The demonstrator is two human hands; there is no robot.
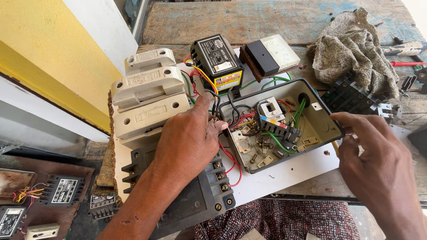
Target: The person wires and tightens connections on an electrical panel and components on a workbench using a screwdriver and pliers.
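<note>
An open grey electrical box [327, 116] lies on a white board, filled with coloured wires, a black terminal strip and small metal parts. My left hand [189, 138] rests at the box's left edge, fingertips pinching a bundle of dark wires [215, 106] there. My right hand [378, 160] touches the box's right rim with its fingers curled, holding nothing I can make out. A black relay unit [217, 60] with red, yellow and green wires stands just behind the box.
Cream fuse carriers [149, 95] sit left of the box, a black terminal block [202, 195] below my left hand. A meter [271, 55], a rag [356, 49], black parts [356, 98] and a red-handled tool [407, 63] lie behind. More components [62, 190] lie lower left.
</note>
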